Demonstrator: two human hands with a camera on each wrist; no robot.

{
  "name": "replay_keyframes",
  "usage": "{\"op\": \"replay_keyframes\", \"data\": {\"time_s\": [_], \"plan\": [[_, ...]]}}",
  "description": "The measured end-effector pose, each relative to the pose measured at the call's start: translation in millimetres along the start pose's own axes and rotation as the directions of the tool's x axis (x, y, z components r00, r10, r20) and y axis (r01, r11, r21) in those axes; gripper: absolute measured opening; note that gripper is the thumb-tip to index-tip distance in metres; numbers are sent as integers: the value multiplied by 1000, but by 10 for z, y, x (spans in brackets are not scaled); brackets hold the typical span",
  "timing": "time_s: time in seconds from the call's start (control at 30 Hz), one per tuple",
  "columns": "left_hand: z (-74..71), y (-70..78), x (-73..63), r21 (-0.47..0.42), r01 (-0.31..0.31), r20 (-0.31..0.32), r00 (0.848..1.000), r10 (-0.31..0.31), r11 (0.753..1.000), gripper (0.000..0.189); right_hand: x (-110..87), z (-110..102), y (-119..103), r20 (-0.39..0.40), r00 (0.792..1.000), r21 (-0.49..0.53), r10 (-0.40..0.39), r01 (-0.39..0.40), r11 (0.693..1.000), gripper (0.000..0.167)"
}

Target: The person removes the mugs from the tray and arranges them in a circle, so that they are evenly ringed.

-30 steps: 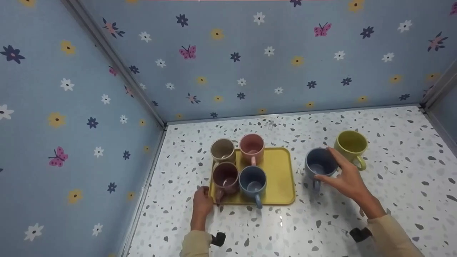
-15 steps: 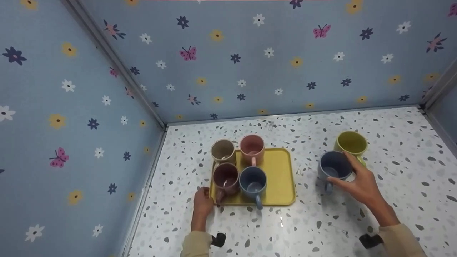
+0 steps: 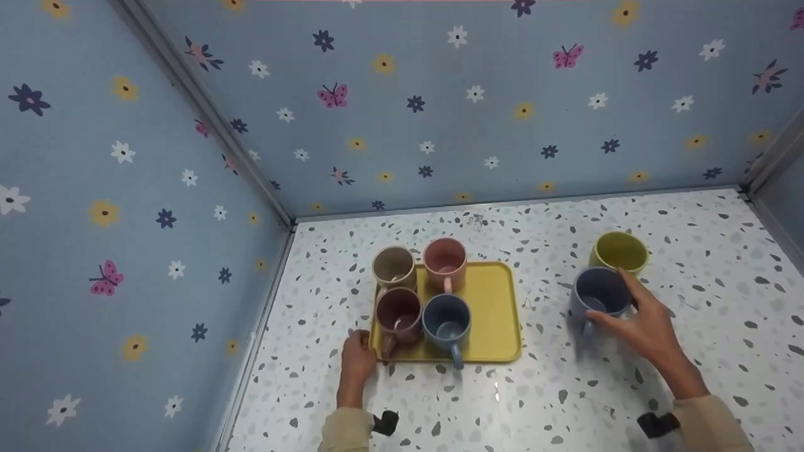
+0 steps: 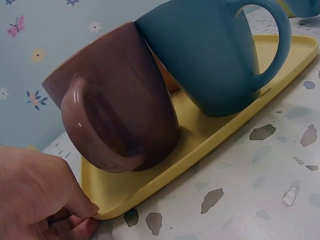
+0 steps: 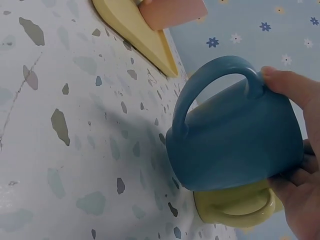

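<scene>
My right hand (image 3: 650, 326) grips a blue mug (image 5: 235, 140) by its sides near the rim, its handle facing the front of the table. Close behind it stands a yellow-green mug (image 3: 620, 247), partly covered by the blue one. The thumb of my left hand (image 3: 358, 356) presses the front left corner of a yellow tray (image 3: 493, 307), fingers curled beneath. On that tray stand a brown mug (image 4: 117, 100) and a second blue mug (image 3: 447, 323) in front, with a beige mug (image 3: 394, 267) and a pink mug (image 3: 445, 257) behind them.
The speckled white tabletop (image 3: 534, 402) meets a flowered blue wall panel (image 3: 452, 125) at the back. Another flowered panel (image 3: 144, 251) rises on the left, with grey framing (image 3: 207, 119) at the corner.
My right hand has carried the blue mug rightward and slightly toward the front, so it now overlaps the yellow-green mug and hides its handle. The left hand and tray stay in place.
</scene>
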State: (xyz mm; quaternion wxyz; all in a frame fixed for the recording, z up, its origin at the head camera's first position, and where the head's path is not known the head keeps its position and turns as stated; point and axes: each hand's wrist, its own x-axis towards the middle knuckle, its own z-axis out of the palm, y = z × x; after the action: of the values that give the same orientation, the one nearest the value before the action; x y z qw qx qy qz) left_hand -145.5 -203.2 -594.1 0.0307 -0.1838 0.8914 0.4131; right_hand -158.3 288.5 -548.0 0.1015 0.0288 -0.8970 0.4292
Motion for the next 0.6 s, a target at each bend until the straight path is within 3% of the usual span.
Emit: {"op": "replay_keyframes", "data": {"time_s": [0.2,0.6], "plan": [[-3,12,1,4,18,3,1000,-18,1000,37,0,-29,32,-6,1000,9,18,-18,1000,104],[9,-3,9,4,-9,-11,1000,9,1000,37,15,-59,54,-12,999,10,45,-45,999,104]]}}
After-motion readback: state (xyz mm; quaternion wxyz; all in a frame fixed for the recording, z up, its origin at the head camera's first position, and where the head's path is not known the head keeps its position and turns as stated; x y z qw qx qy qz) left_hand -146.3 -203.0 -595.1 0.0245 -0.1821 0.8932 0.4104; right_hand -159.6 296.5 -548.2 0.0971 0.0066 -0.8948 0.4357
